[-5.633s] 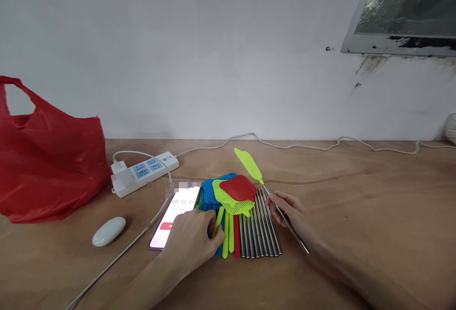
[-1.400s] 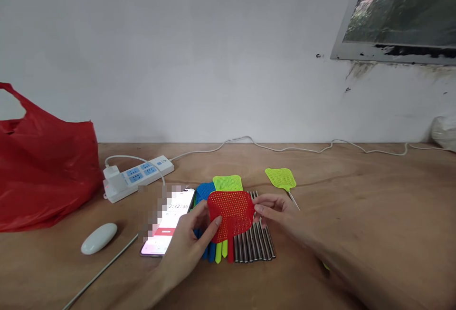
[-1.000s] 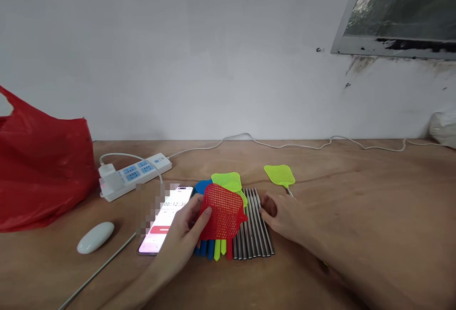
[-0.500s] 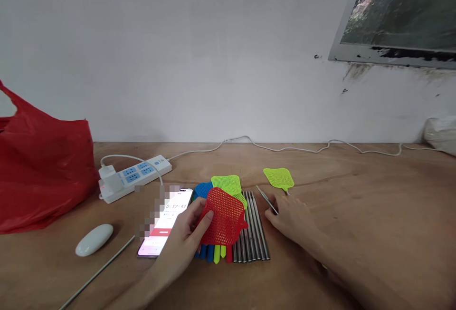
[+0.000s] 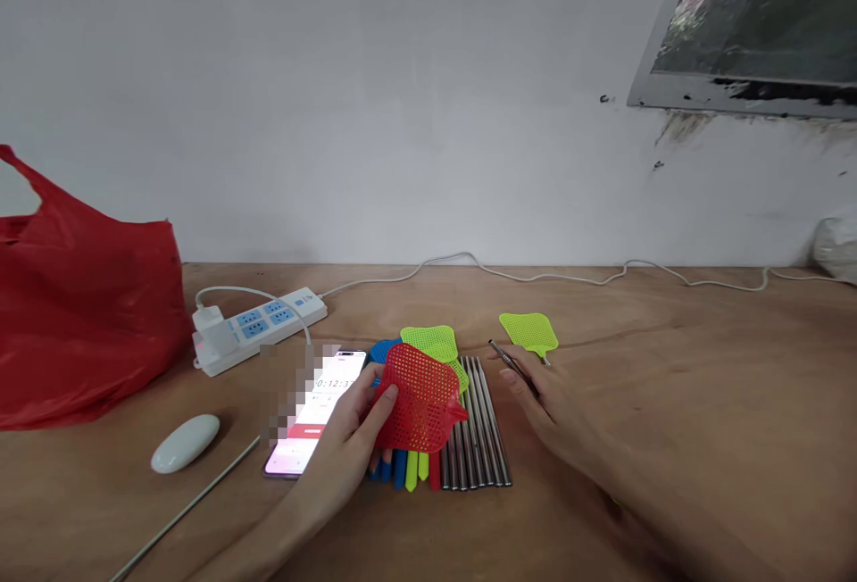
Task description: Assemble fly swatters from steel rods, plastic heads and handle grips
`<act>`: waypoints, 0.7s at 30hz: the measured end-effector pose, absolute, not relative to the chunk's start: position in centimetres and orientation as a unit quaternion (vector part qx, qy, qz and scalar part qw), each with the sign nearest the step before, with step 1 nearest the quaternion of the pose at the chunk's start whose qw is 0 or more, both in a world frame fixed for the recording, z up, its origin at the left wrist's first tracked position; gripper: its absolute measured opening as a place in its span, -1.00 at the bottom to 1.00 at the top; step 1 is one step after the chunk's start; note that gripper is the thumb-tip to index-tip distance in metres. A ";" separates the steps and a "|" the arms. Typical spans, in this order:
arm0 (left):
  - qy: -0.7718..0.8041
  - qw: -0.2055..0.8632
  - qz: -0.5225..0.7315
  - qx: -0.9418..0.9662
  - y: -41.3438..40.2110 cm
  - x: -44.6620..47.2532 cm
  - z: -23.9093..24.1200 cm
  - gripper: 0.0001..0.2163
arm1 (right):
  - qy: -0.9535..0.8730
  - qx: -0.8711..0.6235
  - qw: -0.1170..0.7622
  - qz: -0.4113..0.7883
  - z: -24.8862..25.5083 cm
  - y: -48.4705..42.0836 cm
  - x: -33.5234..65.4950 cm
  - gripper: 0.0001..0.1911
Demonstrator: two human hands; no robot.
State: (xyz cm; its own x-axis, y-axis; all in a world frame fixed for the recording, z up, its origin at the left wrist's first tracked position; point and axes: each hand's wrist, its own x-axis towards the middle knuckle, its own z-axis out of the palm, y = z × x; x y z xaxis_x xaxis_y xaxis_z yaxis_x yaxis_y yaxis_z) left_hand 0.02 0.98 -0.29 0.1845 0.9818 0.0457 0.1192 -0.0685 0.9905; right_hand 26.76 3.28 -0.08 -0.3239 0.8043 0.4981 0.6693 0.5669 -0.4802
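Observation:
My left hand [image 5: 348, 448] pinches the left edge of a red fly-swatter head [image 5: 421, 399], lifted a little above a stack of green [image 5: 432, 343] and blue [image 5: 383, 352] swatter heads. My right hand [image 5: 545, 399] grips a thin metal rod [image 5: 507, 359] that points up and to the left. A row of several metal rods [image 5: 477, 426] lies between my hands. A finished green swatter [image 5: 530, 333] lies just beyond my right hand.
A lit phone [image 5: 314, 408] lies beside my left hand. A white power strip [image 5: 258, 328] with cables, a white mouse [image 5: 186, 442] and a red plastic bag [image 5: 80, 296] are at the left on the wooden table [image 5: 703, 386]. A wall stands behind.
The green swatter has been laid down on the table. My left hand picked up the red head; my right hand took one rod from the row and raised it.

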 end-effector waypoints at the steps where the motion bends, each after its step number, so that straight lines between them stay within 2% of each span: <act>1: 0.468 0.498 0.433 0.588 1.0 0.0 -0.3 -0.68 | -0.813 -0.450 0.359 0.089 0.0 3.2 26.8 -0.64; 12: 0.469 0.478 0.463 0.581 1.0 0.2 0.2 -0.65 | -0.865 -0.461 0.192 0.057 0.5 2.3 26.2 -0.75; 21: 0.471 0.486 0.472 0.565 1.1 0.3 0.6 -0.61 | -0.884 -0.424 0.194 0.044 0.1 2.0 26.0 -0.73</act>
State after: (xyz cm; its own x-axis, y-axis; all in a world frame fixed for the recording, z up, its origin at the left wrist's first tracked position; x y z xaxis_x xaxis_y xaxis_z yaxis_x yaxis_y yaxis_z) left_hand 0.31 1.06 0.56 0.1106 0.9910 0.0751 0.0729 -0.0835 0.9938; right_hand 25.96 2.01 0.11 -0.5655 0.7660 0.3058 0.7318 0.6370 -0.2424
